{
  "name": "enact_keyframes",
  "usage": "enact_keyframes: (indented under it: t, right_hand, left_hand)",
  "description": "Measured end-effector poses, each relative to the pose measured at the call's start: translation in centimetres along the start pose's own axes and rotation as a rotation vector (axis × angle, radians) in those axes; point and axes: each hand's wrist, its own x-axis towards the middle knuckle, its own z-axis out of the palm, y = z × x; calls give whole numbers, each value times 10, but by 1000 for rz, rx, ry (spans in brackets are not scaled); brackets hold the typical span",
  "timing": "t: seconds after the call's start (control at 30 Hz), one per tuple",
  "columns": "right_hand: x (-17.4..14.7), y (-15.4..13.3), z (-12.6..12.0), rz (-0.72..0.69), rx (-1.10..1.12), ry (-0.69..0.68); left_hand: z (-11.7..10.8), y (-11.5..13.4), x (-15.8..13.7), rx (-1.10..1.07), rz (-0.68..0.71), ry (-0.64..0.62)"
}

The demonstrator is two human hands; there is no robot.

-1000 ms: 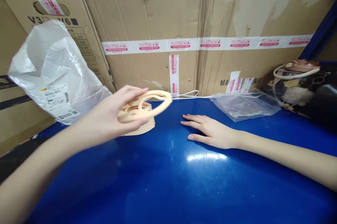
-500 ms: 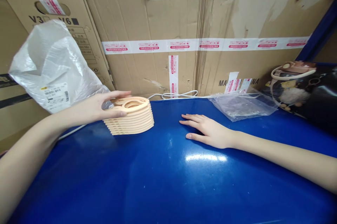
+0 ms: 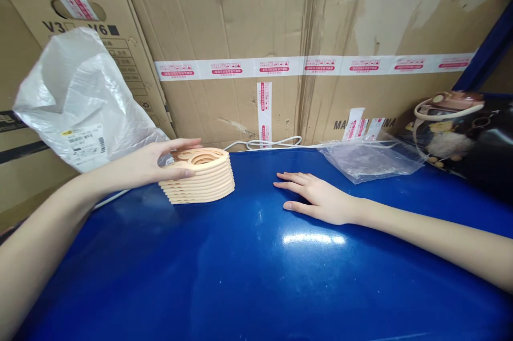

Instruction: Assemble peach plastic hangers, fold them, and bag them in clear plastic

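Note:
A stack of thin beige plastic pieces with round cut-outs [image 3: 202,183] stands on the blue table surface [image 3: 240,266], left of the middle. My left hand [image 3: 160,162] reaches over its left end. The thumb lies on the near top edge and the fingers stretch across the far side, so the hand grips the stack's upper part. What the fingertips touch behind it is hidden. To the right, apart from the stack, my right hand [image 3: 316,196] rests palm down on the table with its fingers spread. It holds nothing.
A white plastic bag with a label [image 3: 84,100] leans at the left. Behind the table stand large cardboard boxes [image 3: 224,25], with a white cable [image 3: 276,143] along their foot. A clear plastic bag [image 3: 360,162], a brown-lidded bottle [image 3: 449,111] and a black bag [image 3: 492,143] lie at the right.
The view has shifted very slightly. Both hands and the stack keep their places.

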Motion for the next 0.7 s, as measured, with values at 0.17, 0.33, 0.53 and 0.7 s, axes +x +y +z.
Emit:
enact_keyframes:
  t: [0.17,0.33,0.53,0.7]
  right_hand:
    - [0,1,1,-2,-7,2]
    - [0,1,1,-13,0,12]
    - [0,2,1,-4,3,12]
    - [0,1,1,-5,0,14]
  left_hand:
    - [1,0,1,-18,-44,-25]
    - [-1,-2,-1,-67,-68,-72]
    - [-6,20,0,-162,-52,314]
    - [22,78,-7,-20,218,537]
